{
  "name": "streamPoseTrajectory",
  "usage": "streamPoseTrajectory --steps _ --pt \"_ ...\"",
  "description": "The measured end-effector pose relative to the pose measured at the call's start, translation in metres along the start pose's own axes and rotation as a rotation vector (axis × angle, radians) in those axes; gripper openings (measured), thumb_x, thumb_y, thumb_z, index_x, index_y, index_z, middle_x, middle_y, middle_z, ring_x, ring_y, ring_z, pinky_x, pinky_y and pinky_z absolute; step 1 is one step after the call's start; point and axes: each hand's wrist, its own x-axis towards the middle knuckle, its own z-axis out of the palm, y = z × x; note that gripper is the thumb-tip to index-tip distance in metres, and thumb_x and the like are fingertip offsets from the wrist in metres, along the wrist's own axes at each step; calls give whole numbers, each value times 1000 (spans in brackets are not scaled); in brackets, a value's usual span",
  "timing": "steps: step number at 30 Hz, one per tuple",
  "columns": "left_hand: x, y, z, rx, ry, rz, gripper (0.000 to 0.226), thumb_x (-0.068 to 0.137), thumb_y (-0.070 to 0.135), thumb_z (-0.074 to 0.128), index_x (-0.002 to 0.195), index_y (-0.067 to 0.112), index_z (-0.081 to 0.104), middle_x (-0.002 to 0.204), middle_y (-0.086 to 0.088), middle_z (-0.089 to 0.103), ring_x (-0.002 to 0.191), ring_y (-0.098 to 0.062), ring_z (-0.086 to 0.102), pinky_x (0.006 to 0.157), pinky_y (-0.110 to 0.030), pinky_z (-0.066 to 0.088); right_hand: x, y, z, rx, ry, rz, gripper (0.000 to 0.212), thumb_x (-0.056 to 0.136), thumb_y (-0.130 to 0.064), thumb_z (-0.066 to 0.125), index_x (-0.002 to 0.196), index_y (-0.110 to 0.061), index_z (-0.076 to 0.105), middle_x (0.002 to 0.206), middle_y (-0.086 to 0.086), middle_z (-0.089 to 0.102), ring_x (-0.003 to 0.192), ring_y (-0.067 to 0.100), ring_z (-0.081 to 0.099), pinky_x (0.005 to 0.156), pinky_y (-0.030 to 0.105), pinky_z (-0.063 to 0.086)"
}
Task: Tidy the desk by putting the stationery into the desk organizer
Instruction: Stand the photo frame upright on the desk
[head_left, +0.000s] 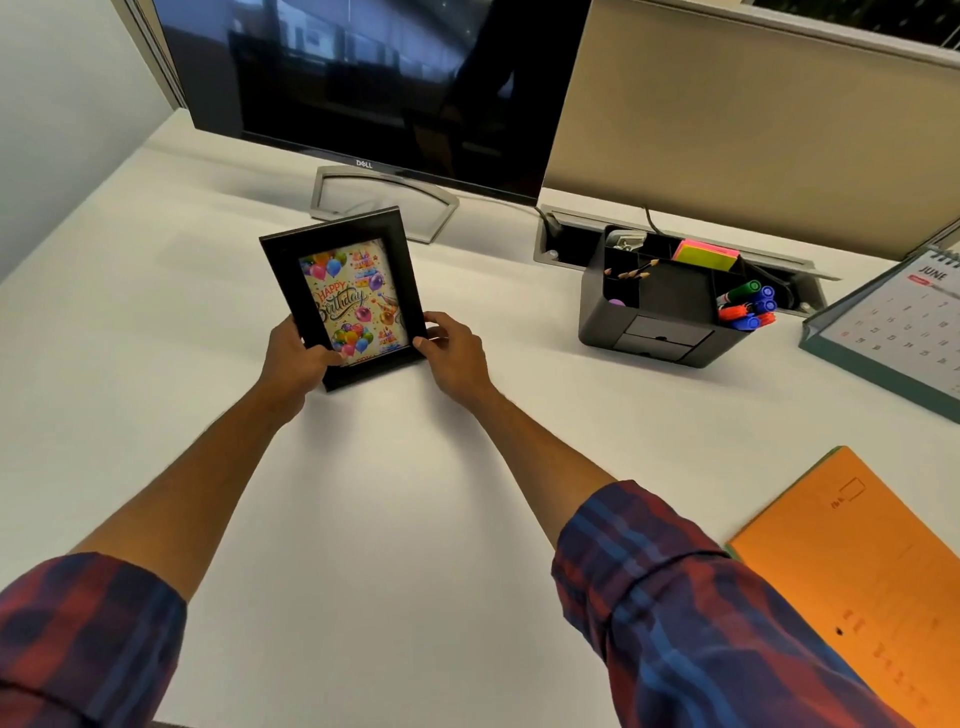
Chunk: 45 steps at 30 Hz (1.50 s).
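A black photo frame (343, 296) with a colourful "Happy Birthday" picture stands tilted on the white desk (389, 519) in front of the monitor. My left hand (293, 358) grips its lower left corner, and my right hand (454, 353) holds its lower right corner with the thumb on the front. To the right stands the dark grey desk organizer (660, 317). It holds pencils (631, 270), neon sticky notes (706, 254) and several coloured markers (748, 306).
A black Dell monitor (374, 78) on a silver stand (384, 200) is at the back. A June desk calendar (898, 332) stands far right. An orange envelope (857, 571) lies at the near right. A cable tray (566, 239) sits behind the organizer.
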Motion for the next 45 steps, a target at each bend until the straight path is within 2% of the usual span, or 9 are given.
streamPoseTrajectory --steps 6,10,16,32,37,40,43,45 --pt "20 2 -11 -7 -52 -28 65 76 -18 67 133 10 50 127 -7 61 117 -27 59 98 -46 50 17 4 4 -97 -1 16 36 91 -27 65 126 -20 62 104 3 71 93 20 65 87 40 52" --pt "33 2 -12 -6 -85 -36 66 76 -21 63 134 9 49 128 -8 60 119 -28 58 100 -47 49 25 3 6 -145 16 13 36 91 -27 64 126 -19 63 107 2 70 99 20 63 87 35 49" --pt "52 6 -13 -26 -112 -21 66 75 -21 63 132 10 50 129 -9 60 119 -29 58 102 -49 47 40 -1 6 -167 26 16 35 91 -28 63 125 -19 64 106 2 69 101 20 61 88 36 47" --pt "87 13 -8 3 -89 -20 68 78 -20 63 136 12 46 134 -9 57 123 -30 55 104 -50 45 68 -6 3 -211 21 18 35 93 -31 61 125 -19 64 109 3 68 102 23 62 83 34 47" --pt "82 6 -9 23 -77 3 73 76 -13 71 138 14 44 135 -6 56 121 -27 56 102 -48 47 64 0 0 -203 20 6 39 91 -29 64 127 -14 60 107 6 65 104 24 59 88 35 46" --pt "73 -9 -14 14 -53 39 79 75 -8 75 142 16 41 139 -3 54 122 -22 56 101 -42 48 55 10 -8 -259 -2 -32 42 89 -22 66 129 -11 58 123 9 58 116 25 53 97 34 42" --pt "60 -30 -17 19 16 63 86 72 -4 80 145 12 37 144 -6 49 130 -22 50 107 -38 42 38 21 -20 -536 -64 -101 49 93 -31 59 139 -17 50 149 4 41 137 22 35 110 39 31" --pt "45 -41 -13 116 91 90 87 73 4 82 147 11 36 147 -8 45 133 -22 45 107 -32 38 24 29 -27 -643 -100 -134 53 97 -37 50 147 -22 40 158 0 27 145 17 21 116 41 19"
